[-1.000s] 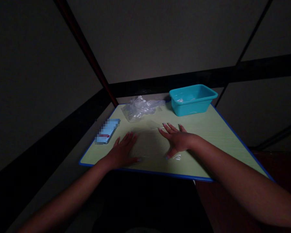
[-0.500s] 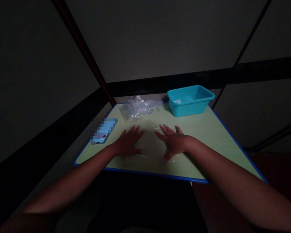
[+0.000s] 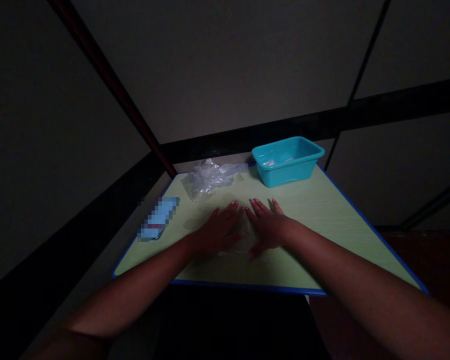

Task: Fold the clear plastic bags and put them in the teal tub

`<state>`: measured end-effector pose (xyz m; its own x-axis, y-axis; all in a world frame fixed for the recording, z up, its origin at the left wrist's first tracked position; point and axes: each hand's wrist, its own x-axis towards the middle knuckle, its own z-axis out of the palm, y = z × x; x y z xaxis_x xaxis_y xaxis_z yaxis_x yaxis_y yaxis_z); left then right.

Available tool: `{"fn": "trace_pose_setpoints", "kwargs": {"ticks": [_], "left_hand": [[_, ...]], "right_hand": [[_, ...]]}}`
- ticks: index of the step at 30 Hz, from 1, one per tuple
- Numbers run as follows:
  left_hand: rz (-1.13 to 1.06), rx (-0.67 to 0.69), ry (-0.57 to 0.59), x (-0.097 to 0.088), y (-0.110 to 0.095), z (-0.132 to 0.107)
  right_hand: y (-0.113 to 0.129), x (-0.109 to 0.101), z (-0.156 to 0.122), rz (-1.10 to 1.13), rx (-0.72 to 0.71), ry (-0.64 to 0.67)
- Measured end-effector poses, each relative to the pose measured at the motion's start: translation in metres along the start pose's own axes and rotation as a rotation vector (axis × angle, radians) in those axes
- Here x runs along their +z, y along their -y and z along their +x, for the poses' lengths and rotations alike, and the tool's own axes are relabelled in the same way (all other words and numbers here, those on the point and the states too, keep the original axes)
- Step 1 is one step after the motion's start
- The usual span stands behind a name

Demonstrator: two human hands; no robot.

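Note:
A thin, clear plastic bag (image 3: 243, 245) lies flat on the table, its outline hard to make out in the dim light. My left hand (image 3: 221, 231) rests palm down over it with fingers stretched out. Close beside it, my right hand (image 3: 267, 227) is also palm down, fingers spread, on the plastic's right part. The fingertips of the two hands almost meet. Neither hand grips anything. Beyond them sits a crumpled heap of clear plastic bags (image 3: 212, 176).
A turquoise plastic basin (image 3: 290, 172) with some clear plastic inside stands at the table's back right. A phone (image 3: 159, 217), partly blurred out, lies at the left edge. The pale green table (image 3: 345, 240) has a blue rim and stands against a wall.
My left hand has slid right across the plastic, closer to my right hand. My right hand stays in nearly the same place. The view has shifted slightly.

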<state>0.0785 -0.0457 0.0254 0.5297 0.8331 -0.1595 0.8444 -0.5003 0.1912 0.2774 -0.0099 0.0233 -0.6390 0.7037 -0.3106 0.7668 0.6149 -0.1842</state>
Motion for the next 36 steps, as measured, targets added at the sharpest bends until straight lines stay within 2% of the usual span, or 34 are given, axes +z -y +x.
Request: {"fn": "trace_pose_setpoints", "kwargs": {"ticks": [3,6,14,18,21,24,27,30,33,36], "left_hand": [[0.003,-0.012,0.046,0.004,-0.001,0.019],[0.027,-0.043,0.038,0.007,0.012,0.031],[0.127,-0.129,-0.01,0.001,0.061,0.044],[0.158,-0.147,-0.042,-0.004,0.065,0.045],[0.183,-0.169,-0.125,-0.004,0.049,0.032],[0.16,-0.117,-0.19,0.0,0.027,0.004],[0.142,-0.107,-0.146,0.01,0.013,-0.028],[0.136,-0.171,-0.095,0.021,0.011,-0.05],[0.145,-0.247,-0.056,0.028,0.011,-0.058],[0.156,-0.262,-0.04,0.029,0.01,-0.058]], "right_hand": [[0.0,0.0,0.0,-0.017,0.003,0.02],[-0.001,0.001,0.001,-0.016,0.004,0.017],[0.0,-0.003,0.001,0.007,0.017,0.049],[-0.001,-0.005,0.001,0.003,0.029,0.066],[-0.005,-0.006,0.003,-0.007,0.051,0.078],[-0.009,-0.007,0.003,-0.006,0.056,0.049],[-0.009,-0.007,0.005,0.042,0.008,-0.114],[-0.007,-0.001,0.009,0.066,-0.064,-0.232],[-0.004,0.006,0.014,0.05,-0.108,-0.195],[-0.005,0.007,0.015,0.044,-0.09,-0.118]]}}
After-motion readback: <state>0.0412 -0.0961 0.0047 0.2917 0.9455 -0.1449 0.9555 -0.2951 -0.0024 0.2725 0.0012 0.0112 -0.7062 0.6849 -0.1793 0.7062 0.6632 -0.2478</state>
